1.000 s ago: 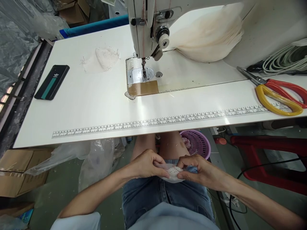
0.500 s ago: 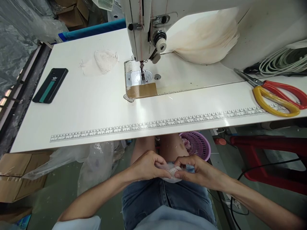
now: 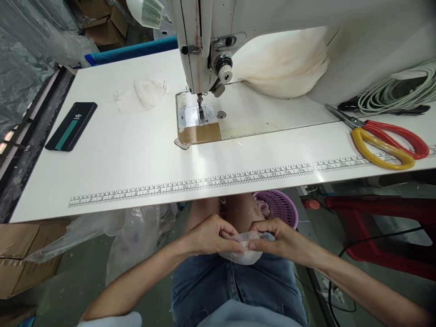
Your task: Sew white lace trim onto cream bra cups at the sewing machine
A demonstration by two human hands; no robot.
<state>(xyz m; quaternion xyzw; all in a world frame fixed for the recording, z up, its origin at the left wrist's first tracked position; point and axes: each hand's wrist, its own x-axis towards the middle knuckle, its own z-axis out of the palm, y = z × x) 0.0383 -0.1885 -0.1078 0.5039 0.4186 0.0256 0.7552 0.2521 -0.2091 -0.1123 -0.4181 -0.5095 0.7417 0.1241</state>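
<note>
Above my lap, both hands pinch a small piece of thin whitish, see-through fabric (image 3: pixel 242 258). My left hand (image 3: pixel 213 236) grips its left side between thumb and fingers. Thumb and fingers of my right hand (image 3: pixel 277 240) close on the right side. Between the fingertips the fabric bunches up and looks textured; the rest hangs down in a rounded shape. On the white table beyond stands a sewing machine (image 3: pixel 200 59), its needle over the metal plate (image 3: pixel 190 116). Another pale fabric piece with loose threads (image 3: pixel 143 94) lies left of the machine.
A dark phone (image 3: pixel 71 126) lies at the table's left. Scissors with red and yellow handles (image 3: pixel 381 138) rest at the right, near a coiled pale cord (image 3: pixel 402 91). Stacked cream fabric (image 3: pixel 286 68) sits under the machine arm. Below are a purple basket (image 3: pixel 289 209) and red stool (image 3: pixel 384 236).
More of the thin fabric now spreads out below my fingers, wider than before. Both hands keep their pinch in nearly the same place. The view has tilted slightly.
</note>
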